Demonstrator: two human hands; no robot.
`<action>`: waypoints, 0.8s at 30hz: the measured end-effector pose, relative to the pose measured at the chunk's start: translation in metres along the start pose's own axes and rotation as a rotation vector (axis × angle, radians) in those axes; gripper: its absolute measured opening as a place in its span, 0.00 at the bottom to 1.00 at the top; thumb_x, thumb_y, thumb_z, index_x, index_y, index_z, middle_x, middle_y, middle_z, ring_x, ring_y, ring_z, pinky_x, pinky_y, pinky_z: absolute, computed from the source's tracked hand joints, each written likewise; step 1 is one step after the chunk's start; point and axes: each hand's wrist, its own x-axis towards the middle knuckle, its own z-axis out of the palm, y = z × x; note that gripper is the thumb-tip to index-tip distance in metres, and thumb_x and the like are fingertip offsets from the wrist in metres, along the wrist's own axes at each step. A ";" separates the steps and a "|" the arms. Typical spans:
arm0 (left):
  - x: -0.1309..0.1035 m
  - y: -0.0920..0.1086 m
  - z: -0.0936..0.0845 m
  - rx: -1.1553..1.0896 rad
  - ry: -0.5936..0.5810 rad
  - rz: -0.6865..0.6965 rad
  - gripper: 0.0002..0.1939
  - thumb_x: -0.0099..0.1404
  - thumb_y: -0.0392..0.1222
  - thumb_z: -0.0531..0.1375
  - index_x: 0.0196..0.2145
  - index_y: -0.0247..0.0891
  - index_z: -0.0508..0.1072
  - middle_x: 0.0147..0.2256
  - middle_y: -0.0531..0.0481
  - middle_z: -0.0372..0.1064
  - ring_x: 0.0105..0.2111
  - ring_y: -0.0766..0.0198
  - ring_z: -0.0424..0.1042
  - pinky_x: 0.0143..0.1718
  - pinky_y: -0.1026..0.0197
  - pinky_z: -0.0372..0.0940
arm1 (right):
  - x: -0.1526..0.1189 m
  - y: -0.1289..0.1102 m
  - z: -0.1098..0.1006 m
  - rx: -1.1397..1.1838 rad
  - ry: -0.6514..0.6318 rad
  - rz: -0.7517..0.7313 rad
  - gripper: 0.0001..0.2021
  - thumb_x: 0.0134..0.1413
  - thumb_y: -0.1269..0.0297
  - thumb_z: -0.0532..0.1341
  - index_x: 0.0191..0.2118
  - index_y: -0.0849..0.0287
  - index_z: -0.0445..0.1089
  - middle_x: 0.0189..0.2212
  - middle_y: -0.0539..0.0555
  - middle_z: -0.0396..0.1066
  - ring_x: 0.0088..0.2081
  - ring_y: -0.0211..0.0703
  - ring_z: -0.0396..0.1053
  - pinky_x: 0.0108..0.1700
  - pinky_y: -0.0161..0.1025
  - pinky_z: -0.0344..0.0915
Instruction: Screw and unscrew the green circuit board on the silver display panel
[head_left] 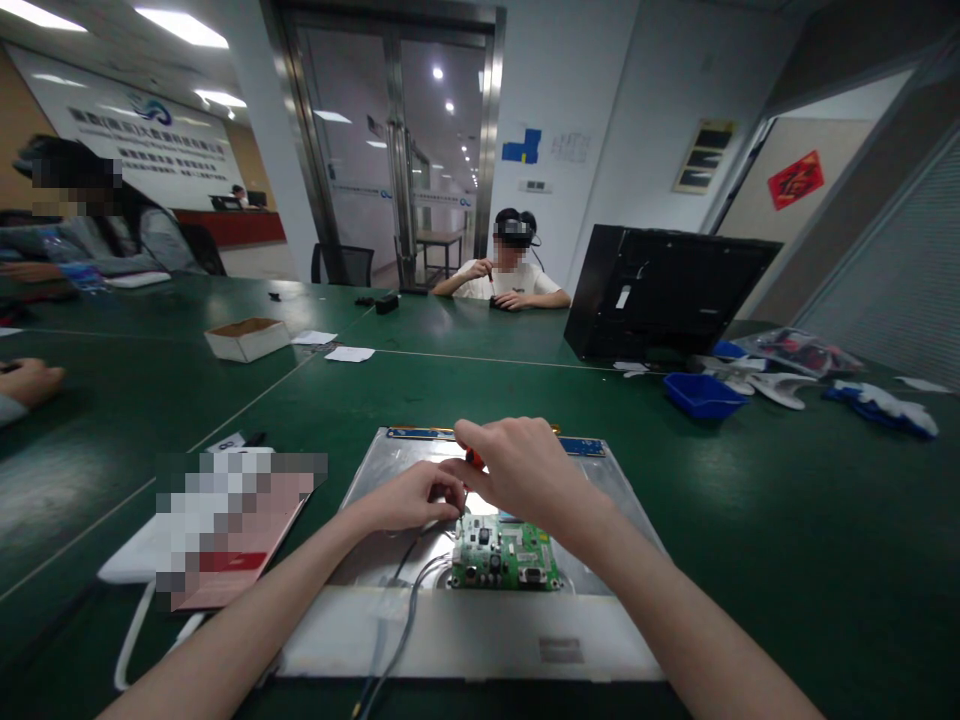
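Observation:
A flat display panel (435, 635) with a metal back lies on the table in front of me. On it sits a green circuit board (516, 568), with thin dark cables (412, 600) running from its left side toward me. My right hand (529, 470) is closed round a screwdriver (474, 458); a bit of its red and black handle shows. The screwdriver points down at the board's upper left corner. My left hand (412, 497) is closed beside that corner, its fingertips pinched together near the screwdriver's tip. Whatever those fingertips hold is hidden.
Left of the panel are a white device (135, 545) and a pink booklet (217, 590). A small box (247, 340) stands farther off. At right are a blue tray (703, 396), a large black monitor (667, 290) and gloves (881, 405). Other people sit across and at left.

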 end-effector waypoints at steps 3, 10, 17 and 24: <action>0.000 -0.004 0.001 0.016 -0.002 0.023 0.04 0.54 0.32 0.60 0.31 0.34 0.72 0.30 0.51 0.71 0.31 0.63 0.69 0.33 0.64 0.62 | 0.000 0.000 -0.001 0.029 0.009 -0.038 0.06 0.56 0.62 0.54 0.37 0.57 0.63 0.28 0.50 0.71 0.25 0.36 0.62 0.24 0.37 0.40; 0.002 -0.006 0.000 0.013 -0.021 0.056 0.06 0.53 0.30 0.59 0.31 0.34 0.73 0.30 0.52 0.72 0.31 0.63 0.69 0.34 0.65 0.61 | -0.003 0.003 -0.006 0.100 -0.031 -0.059 0.08 0.53 0.61 0.56 0.38 0.57 0.62 0.31 0.51 0.72 0.28 0.37 0.65 0.24 0.36 0.42; 0.000 0.000 -0.001 -0.016 -0.001 0.040 0.07 0.54 0.31 0.60 0.32 0.35 0.74 0.31 0.52 0.72 0.31 0.64 0.69 0.34 0.65 0.62 | -0.001 0.001 -0.002 0.035 -0.029 -0.032 0.09 0.58 0.57 0.53 0.39 0.56 0.62 0.26 0.50 0.72 0.24 0.36 0.62 0.24 0.37 0.40; 0.002 -0.002 -0.001 0.010 0.001 0.077 0.05 0.54 0.31 0.60 0.31 0.34 0.73 0.28 0.53 0.70 0.28 0.66 0.66 0.30 0.66 0.59 | -0.005 0.003 -0.010 0.081 -0.030 -0.089 0.08 0.51 0.64 0.55 0.38 0.58 0.61 0.31 0.51 0.71 0.26 0.35 0.61 0.24 0.36 0.41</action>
